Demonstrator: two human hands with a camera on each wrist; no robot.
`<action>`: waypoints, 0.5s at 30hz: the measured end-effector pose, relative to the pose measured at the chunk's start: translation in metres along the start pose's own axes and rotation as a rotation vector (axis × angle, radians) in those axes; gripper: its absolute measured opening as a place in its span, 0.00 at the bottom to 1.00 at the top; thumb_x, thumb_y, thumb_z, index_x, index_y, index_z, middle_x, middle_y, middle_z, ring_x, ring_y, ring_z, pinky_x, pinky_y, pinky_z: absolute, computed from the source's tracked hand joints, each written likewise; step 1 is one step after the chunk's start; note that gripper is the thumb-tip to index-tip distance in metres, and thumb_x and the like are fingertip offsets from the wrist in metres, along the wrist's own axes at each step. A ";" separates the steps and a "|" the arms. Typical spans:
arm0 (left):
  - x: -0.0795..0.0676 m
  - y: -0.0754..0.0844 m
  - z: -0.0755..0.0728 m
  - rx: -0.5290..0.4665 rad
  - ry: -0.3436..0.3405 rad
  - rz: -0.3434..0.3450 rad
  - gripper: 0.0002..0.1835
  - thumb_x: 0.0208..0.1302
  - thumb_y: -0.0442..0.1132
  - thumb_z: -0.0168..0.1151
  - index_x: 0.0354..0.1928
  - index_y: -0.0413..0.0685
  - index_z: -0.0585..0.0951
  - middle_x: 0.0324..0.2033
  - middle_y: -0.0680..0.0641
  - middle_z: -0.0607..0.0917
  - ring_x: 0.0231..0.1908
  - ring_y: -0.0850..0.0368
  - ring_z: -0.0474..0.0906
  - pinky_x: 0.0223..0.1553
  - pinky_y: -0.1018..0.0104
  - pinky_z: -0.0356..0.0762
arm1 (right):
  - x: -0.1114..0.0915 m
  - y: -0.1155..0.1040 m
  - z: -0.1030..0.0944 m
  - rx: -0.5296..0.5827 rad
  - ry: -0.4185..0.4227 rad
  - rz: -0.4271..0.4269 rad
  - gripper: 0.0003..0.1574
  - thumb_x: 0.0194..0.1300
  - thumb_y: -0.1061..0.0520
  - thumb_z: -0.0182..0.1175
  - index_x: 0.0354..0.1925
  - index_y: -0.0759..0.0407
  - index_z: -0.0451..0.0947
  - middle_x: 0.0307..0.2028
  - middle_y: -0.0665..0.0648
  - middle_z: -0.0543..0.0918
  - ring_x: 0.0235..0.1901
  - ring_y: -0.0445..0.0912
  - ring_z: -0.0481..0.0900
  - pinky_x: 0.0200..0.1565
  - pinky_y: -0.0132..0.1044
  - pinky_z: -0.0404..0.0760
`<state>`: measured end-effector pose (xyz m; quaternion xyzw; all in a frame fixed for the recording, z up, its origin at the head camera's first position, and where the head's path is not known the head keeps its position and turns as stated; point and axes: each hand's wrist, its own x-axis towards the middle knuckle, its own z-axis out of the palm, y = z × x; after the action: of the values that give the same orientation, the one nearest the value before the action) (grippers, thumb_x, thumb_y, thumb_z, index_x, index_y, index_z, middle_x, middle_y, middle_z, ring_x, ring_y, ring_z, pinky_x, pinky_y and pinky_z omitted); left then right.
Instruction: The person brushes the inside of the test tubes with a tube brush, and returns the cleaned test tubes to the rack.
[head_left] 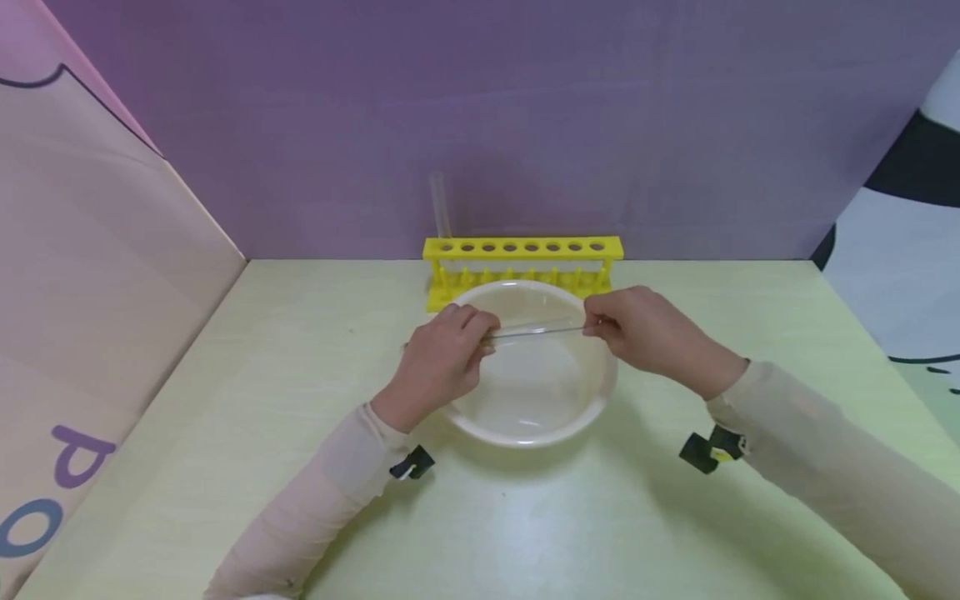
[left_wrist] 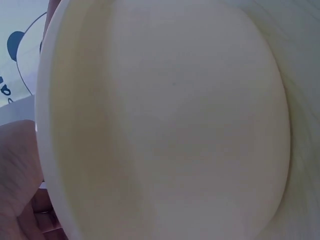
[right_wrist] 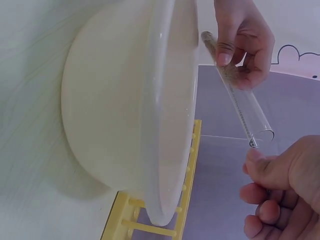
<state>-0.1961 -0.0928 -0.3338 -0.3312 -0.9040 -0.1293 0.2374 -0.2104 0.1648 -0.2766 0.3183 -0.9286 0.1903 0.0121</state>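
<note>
Above a white basin [head_left: 521, 442], my left hand [head_left: 442, 350] grips a clear glass test tube [right_wrist: 256, 115], held slantwise with its open mouth toward the right hand. Inside the tube sits a test tube brush [right_wrist: 240, 111]; its greyish bristles show around the left fingers, near the tube's far end. My right hand [head_left: 648, 329] pinches the brush's thin wire handle just outside the mouth. In the left wrist view the basin fills most of the picture, and the tube is hidden there.
Behind the basin stands a yellow test tube rack [head_left: 522, 247] with a row of holes. Another clear test tube [head_left: 439, 204] stands tilted in its leftmost hole. The pale table [head_left: 247, 400] ends at a purple backdrop [head_left: 525, 108].
</note>
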 end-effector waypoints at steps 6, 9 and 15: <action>-0.001 -0.001 0.001 0.003 0.014 0.011 0.09 0.60 0.34 0.63 0.42 0.45 0.79 0.35 0.49 0.82 0.34 0.53 0.76 0.25 0.67 0.75 | -0.003 0.003 0.004 -0.051 0.057 -0.026 0.13 0.59 0.66 0.62 0.22 0.55 0.74 0.21 0.50 0.78 0.20 0.42 0.68 0.27 0.37 0.72; -0.001 -0.002 0.001 0.005 0.018 0.014 0.08 0.60 0.34 0.63 0.42 0.45 0.79 0.35 0.49 0.82 0.33 0.53 0.76 0.25 0.67 0.75 | -0.005 0.004 0.007 -0.080 0.081 -0.042 0.13 0.58 0.67 0.63 0.22 0.55 0.73 0.21 0.51 0.78 0.20 0.43 0.70 0.28 0.37 0.74; 0.000 -0.004 -0.002 -0.003 0.006 0.004 0.09 0.60 0.35 0.63 0.43 0.45 0.79 0.35 0.49 0.83 0.34 0.53 0.77 0.27 0.66 0.77 | -0.009 0.007 0.009 -0.158 0.186 -0.119 0.13 0.55 0.70 0.64 0.22 0.56 0.72 0.23 0.54 0.79 0.23 0.47 0.73 0.27 0.41 0.77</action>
<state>-0.1977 -0.0965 -0.3329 -0.3331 -0.9024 -0.1313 0.2399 -0.2067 0.1717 -0.2887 0.3517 -0.9151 0.1441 0.1345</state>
